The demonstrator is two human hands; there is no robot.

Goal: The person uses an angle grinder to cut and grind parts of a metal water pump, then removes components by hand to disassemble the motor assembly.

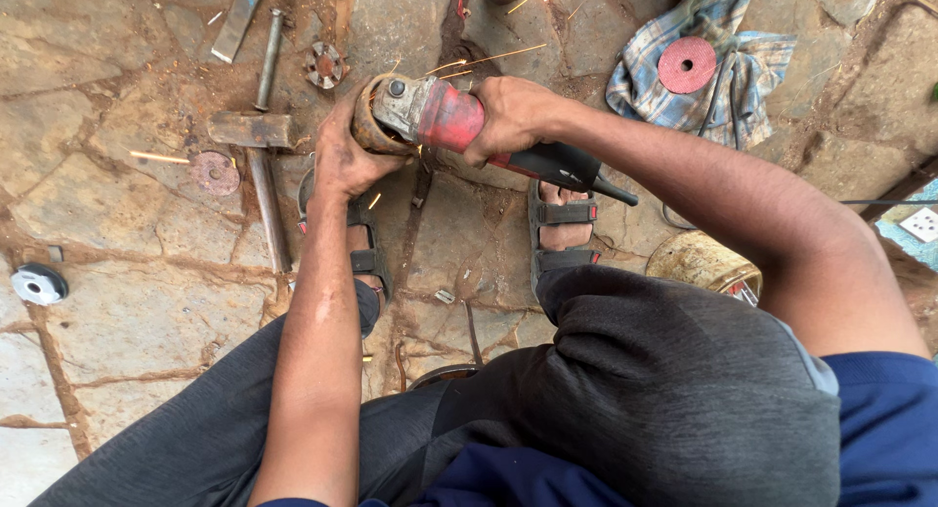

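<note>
The left hand (344,155) is cupping the angle grinder's (459,126) guard end, fingers wrapped around it, while the right hand (508,116), fingers closed, is gripping the red body over the stone floor (127,312). Steadying both grips seems wise. Farther left, a hammer (256,141) is lying.

We wear dark grey trousers (635,390) of a soft, faintly ribbed knit, loose and creased over both knees, filling the near part of the view. At the near right a blue short sleeve (884,419) covers the upper arm, with a pale grey band showing at its edge, and more of the same blue cloth shows at the near middle. Both forearms are bare, with no watch or bracelet to be seen. On our feet are dark grey strap sandals (562,235), each with two broad straps across the foot and small red marks at the strap ends. Our left hand (347,155) and right hand (513,116) are gloveless and smudged with dust.
</note>
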